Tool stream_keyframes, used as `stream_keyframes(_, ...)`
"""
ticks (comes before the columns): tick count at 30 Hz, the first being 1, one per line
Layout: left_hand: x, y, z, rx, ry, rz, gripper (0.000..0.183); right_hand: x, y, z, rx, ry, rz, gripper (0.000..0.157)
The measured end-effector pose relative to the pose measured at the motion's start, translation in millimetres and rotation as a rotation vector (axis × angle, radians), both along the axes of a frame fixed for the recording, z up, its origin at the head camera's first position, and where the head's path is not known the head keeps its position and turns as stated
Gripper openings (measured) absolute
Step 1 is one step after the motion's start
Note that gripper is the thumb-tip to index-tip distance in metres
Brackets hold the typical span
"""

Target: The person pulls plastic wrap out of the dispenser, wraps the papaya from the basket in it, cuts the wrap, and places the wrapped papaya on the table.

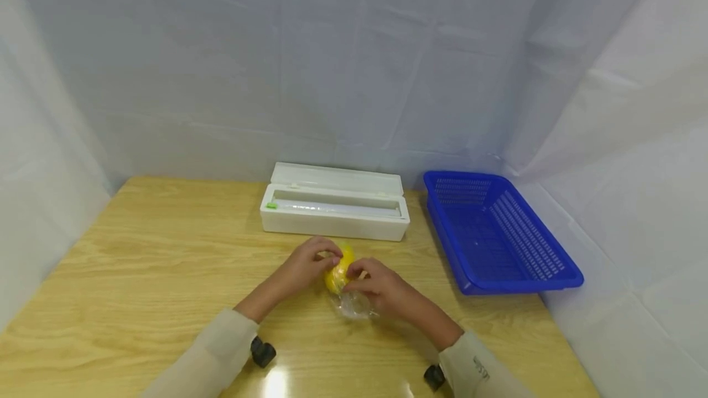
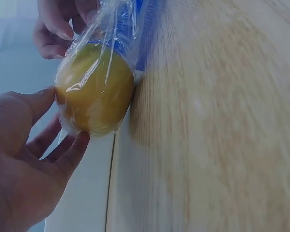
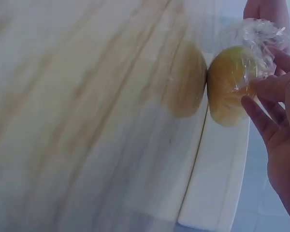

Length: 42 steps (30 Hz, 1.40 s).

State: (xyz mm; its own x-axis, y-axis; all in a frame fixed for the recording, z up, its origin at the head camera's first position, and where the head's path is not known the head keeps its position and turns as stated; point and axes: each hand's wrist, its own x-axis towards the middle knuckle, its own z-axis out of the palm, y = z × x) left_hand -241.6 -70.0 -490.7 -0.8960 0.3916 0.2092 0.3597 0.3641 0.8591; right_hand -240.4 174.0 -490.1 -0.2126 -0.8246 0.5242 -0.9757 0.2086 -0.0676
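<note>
A rounded yellow fruit (image 1: 335, 276) with a greenish end sits on the wooden table, covered in clear plastic wrap (image 1: 353, 307). My left hand (image 1: 306, 263) holds the fruit from its left side; in the left wrist view its thumb and fingertips press against the wrapped skin (image 2: 96, 92). On the other side, my right hand (image 1: 381, 287) pinches the film close to the fruit with thumb and forefinger. Loose wrap (image 3: 261, 41) bunches beyond those fingers in the right wrist view. The fruit's underside is hidden.
Behind the hands stands a white box (image 1: 332, 225) with its lid raised, holding a roll of film (image 1: 337, 208) and a green slider (image 1: 271, 205). A blue plastic basket (image 1: 442, 244) is at the table's right edge. White sheets (image 1: 221, 66) surround the table (image 1: 138, 263).
</note>
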Motion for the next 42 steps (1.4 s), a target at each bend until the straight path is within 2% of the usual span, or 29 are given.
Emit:
stream_keyframes(5, -3.1, 1, -1.1, 0.008, -0.005, 0.022, 0.017, 9.0, -1, 5.9, 0.197, 0.038, -0.113, 0.046)
stream_keyframes(8, -4.1, 1, -1.1, 0.010, -0.013, 0.028, 0.016, 11.7, -3, 6.9, 0.297, 0.098, -0.167, 0.045)
stream_keyframes(11, -5.1, 2, -1.4, 0.023, -0.011, 0.018, 0.017, 10.5, -6, 5.6, 0.277, 0.135, -0.190, 0.033)
stream_keyframes(13, -5.6, 4, -1.2, 0.028, -0.009, 0.013, 0.017, 8.7, -8, 4.6, 0.197, 0.126, -0.199, 0.022)
stream_keyframes(16, -6.9, 6, -1.7, 0.029, -0.005, 0.013, 0.017, 7.7, -11, 3.1, 0.078, 0.026, -0.254, 0.010)
stream_keyframes(18, -7.2, 7, -2.3, 0.026, -0.007, 0.017, 0.017, 8.2, -13, 1.6, 0.022, -0.075, -0.298, 0.007)
stream_keyframes(25, -5.2, 9, -2.8, 0.028, -0.002, 0.032, 0.015, 14.0, -21, -2.8, -0.161, -0.569, -0.442, 0.003)
stream_keyframes(27, -4.9, 9, -2.5, 0.027, -0.002, 0.041, 0.014, 16.0, -24, -3.4, -0.219, -0.657, -0.478, 0.008)
stream_keyframes(29, -4.8, 10, -2.0, 0.018, 0.004, 0.047, 0.014, 17.4, -25, -3.6, -0.268, -0.692, -0.490, 0.013)
stream_keyframes(31, -4.6, 11, -1.4, 0.006, 0.013, 0.050, 0.015, 17.8, -25, -3.4, -0.277, -0.661, -0.479, 0.015)
stream_keyframes(33, -4.4, 12, -0.4, -0.004, 0.018, 0.051, 0.016, 17.4, -24, -2.6, -0.265, -0.584, -0.448, 0.016)
stream_keyframes(36, -3.6, 13, 0.1, -0.015, 0.029, 0.049, 0.016, 15.2, -21, -2.2, -0.196, -0.404, -0.384, 0.014)
stream_keyframes(38, -2.9, 13, 0.1, -0.016, 0.031, 0.051, 0.015, 14.5, -18, -1.1, -0.149, -0.330, -0.352, 0.018)
stream_keyframes(40, -2.4, 13, 0.0, -0.015, 0.030, 0.057, 0.015, 14.7, -15, 0.2, -0.092, -0.300, -0.345, 0.020)
stream_keyframes(42, -1.9, 14, -0.1, -0.010, 0.026, 0.062, 0.015, 15.9, -14, 1.9, -0.051, -0.316, -0.355, 0.023)
